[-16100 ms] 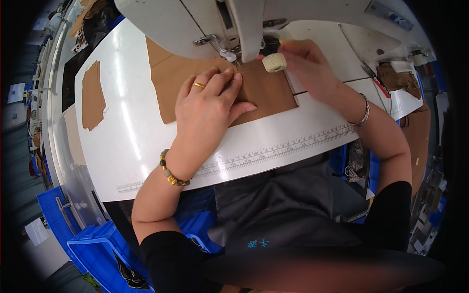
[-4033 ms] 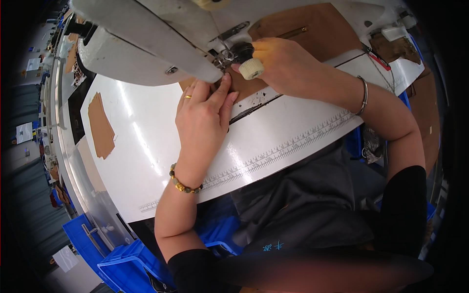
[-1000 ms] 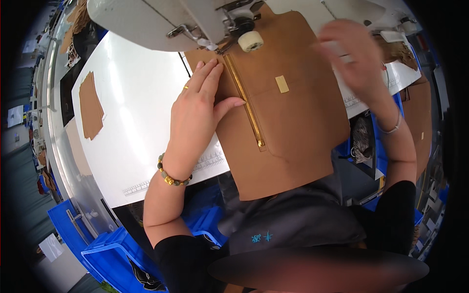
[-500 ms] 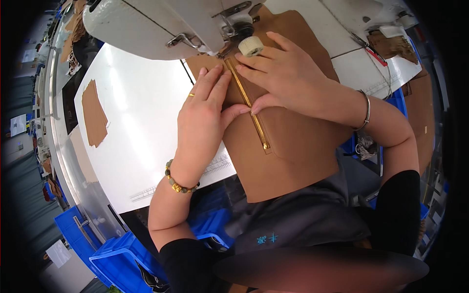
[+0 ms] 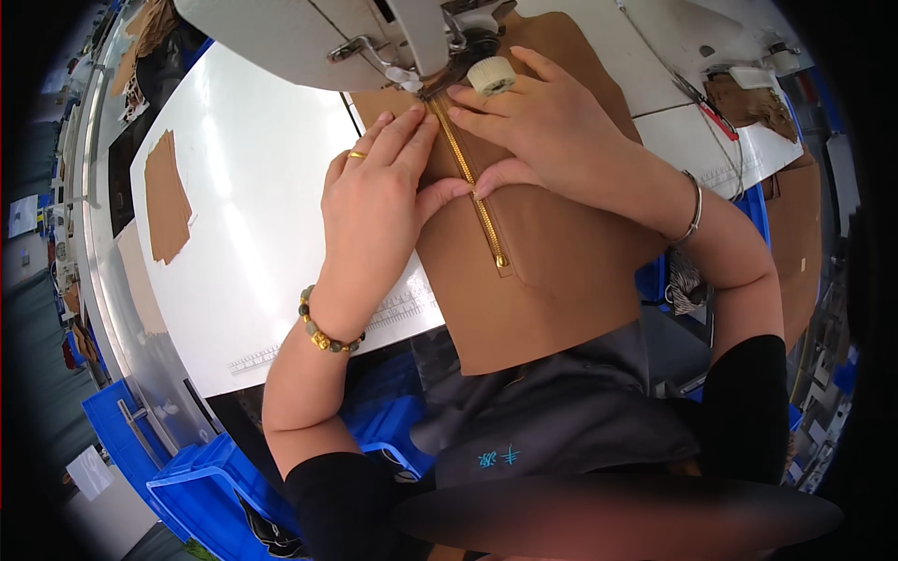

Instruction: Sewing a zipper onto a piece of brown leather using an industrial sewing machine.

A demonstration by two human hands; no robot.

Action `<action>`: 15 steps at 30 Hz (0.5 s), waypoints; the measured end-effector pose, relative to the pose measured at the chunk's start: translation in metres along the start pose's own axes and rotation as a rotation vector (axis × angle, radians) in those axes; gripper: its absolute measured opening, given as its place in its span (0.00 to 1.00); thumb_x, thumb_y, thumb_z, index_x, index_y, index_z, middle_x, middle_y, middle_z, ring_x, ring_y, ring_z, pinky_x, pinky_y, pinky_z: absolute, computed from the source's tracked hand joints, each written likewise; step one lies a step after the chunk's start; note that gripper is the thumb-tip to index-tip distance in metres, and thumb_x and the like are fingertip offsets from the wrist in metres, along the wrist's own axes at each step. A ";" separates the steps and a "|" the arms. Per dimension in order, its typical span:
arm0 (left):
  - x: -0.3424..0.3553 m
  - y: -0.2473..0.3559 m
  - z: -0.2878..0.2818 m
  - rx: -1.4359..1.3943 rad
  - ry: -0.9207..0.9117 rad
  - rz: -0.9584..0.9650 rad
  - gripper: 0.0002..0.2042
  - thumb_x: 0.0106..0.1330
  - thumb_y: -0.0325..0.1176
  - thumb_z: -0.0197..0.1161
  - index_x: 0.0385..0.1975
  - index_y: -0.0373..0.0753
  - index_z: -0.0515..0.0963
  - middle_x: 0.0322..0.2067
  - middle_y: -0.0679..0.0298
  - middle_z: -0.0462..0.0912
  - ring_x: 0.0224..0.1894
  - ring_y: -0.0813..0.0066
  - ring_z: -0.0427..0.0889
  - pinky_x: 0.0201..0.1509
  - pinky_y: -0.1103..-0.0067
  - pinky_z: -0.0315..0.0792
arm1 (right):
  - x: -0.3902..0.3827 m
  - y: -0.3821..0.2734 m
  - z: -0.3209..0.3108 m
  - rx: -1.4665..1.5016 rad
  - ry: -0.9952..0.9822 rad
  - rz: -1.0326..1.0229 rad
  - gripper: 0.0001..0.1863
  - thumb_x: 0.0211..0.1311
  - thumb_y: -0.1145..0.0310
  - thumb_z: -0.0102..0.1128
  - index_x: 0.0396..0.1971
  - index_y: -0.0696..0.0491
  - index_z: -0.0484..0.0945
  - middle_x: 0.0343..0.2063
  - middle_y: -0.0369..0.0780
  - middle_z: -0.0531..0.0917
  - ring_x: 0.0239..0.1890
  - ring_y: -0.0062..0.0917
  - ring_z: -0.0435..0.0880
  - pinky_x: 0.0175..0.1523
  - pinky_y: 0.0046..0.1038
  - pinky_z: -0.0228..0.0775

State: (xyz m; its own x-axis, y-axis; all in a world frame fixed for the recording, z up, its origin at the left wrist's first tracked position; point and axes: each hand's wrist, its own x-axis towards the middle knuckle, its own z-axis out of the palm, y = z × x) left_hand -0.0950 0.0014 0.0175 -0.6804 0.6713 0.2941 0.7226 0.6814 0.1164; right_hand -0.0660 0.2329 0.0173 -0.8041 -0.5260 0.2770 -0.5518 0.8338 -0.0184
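A brown leather-like panel (image 5: 533, 313) lies under the sewing machine (image 5: 318, 37), its near end hanging over the table edge. Down its middle runs a gold zipper (image 5: 482, 217), with the pull at the near end. My left hand (image 5: 379, 192) presses flat on the panel left of the zipper, fingers stretched toward the needle area. To the right of it, my right hand (image 5: 552, 136) lies on the panel with fingers spread, beside the cream knob (image 5: 491, 77) of the presser mechanism. Both thumbs almost meet over the zipper. The needle tip is hard to make out.
A stack of brown pieces (image 5: 168, 201) lies on the white table (image 5: 262, 178) at left. Red-handled snips (image 5: 716, 117) and more brown scraps (image 5: 748, 98) are at far right. Blue bins (image 5: 210, 486) stand below left, and brown panels (image 5: 795, 243) hang at right.
The whole view has shifted slightly, so panel, hands and table sit a little higher and more to the left. Both hands keep nearly the same pose on the panel.
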 end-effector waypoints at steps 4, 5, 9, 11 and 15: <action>0.000 0.000 0.003 -0.022 0.016 0.003 0.32 0.59 0.54 0.71 0.59 0.40 0.82 0.62 0.63 0.82 0.65 0.60 0.80 0.61 0.66 0.74 | -0.001 0.004 0.002 0.020 0.018 -0.005 0.42 0.52 0.38 0.66 0.62 0.51 0.81 0.63 0.36 0.81 0.62 0.33 0.80 0.78 0.47 0.56; 0.001 0.000 0.005 -0.025 0.032 0.010 0.32 0.58 0.54 0.71 0.59 0.40 0.82 0.61 0.62 0.83 0.64 0.59 0.80 0.60 0.65 0.74 | -0.001 0.005 0.003 0.024 0.017 -0.004 0.42 0.52 0.38 0.66 0.62 0.51 0.81 0.63 0.36 0.81 0.62 0.33 0.80 0.78 0.47 0.56; 0.004 0.002 0.007 -0.033 0.018 0.006 0.32 0.58 0.54 0.71 0.59 0.39 0.82 0.60 0.62 0.83 0.64 0.59 0.80 0.60 0.64 0.74 | -0.001 0.011 0.004 0.027 0.022 -0.022 0.41 0.53 0.39 0.66 0.62 0.51 0.80 0.63 0.36 0.81 0.62 0.33 0.80 0.77 0.47 0.56; 0.003 0.004 0.007 -0.045 0.020 -0.011 0.32 0.58 0.54 0.71 0.58 0.39 0.82 0.59 0.61 0.83 0.64 0.59 0.80 0.60 0.64 0.74 | -0.003 0.010 0.003 0.016 0.019 -0.027 0.40 0.53 0.39 0.66 0.62 0.51 0.80 0.63 0.36 0.81 0.62 0.34 0.80 0.77 0.47 0.57; 0.002 -0.002 0.010 -0.126 0.047 -0.018 0.31 0.57 0.52 0.73 0.58 0.39 0.82 0.60 0.61 0.83 0.63 0.57 0.81 0.60 0.64 0.75 | -0.013 -0.004 0.004 0.028 0.081 -0.050 0.33 0.57 0.45 0.68 0.57 0.53 0.81 0.61 0.38 0.81 0.63 0.34 0.79 0.74 0.45 0.62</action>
State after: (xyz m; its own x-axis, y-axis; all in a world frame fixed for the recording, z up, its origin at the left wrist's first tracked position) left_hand -0.0987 0.0045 0.0087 -0.6891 0.6430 0.3344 0.7220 0.6491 0.2397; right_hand -0.0538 0.2356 0.0101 -0.7555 -0.5504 0.3552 -0.5975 0.8014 -0.0291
